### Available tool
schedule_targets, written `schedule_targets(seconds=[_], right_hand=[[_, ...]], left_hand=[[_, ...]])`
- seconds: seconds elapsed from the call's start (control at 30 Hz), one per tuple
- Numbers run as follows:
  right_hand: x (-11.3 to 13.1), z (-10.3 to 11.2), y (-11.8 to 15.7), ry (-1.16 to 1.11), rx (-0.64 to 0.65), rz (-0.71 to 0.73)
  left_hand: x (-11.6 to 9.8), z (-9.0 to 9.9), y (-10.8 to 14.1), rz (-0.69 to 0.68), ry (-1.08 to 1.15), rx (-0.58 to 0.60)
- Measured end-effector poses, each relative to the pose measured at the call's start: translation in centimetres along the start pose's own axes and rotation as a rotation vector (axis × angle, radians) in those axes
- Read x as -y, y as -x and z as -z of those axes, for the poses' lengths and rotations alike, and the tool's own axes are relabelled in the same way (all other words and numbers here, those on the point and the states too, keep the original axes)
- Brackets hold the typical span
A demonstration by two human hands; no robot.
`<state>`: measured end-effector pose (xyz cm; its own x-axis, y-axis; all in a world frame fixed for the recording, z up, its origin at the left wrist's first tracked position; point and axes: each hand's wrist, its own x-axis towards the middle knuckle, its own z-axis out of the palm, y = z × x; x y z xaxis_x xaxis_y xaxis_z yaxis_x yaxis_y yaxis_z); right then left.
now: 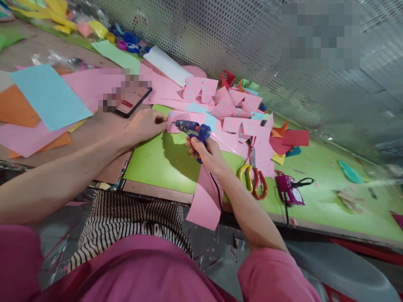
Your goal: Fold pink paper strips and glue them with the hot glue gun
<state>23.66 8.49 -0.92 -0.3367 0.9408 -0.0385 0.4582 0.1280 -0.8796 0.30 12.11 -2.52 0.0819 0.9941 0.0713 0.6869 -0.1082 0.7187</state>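
My right hand is wrapped round the handle of a dark blue hot glue gun. Its nozzle points left, at a small strip of pink paper with blue dots on the green mat. At the strip's left edge, the fingertips of my left hand are pinched together on the paper. A black cord runs down from the glue gun over a pink sheet that hangs past the table edge. Folded pink paper pieces with dots are gathered just beyond the glue gun.
Scissors with yellow and red handles and a purple pouch-like item lie to the right. A phone rests beyond my left hand. Blue paper and orange sheets are at the left. A perforated metal panel borders the back.
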Motion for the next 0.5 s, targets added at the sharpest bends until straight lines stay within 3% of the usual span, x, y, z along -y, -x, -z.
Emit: schedule_targets(seconds=[0.5], right_hand=[[-0.80, -0.08, -0.31, 0.017, -0.040, 0.003]], left_hand=[[0.21, 0.06, -0.08, -0.039, -0.048, 0.009]])
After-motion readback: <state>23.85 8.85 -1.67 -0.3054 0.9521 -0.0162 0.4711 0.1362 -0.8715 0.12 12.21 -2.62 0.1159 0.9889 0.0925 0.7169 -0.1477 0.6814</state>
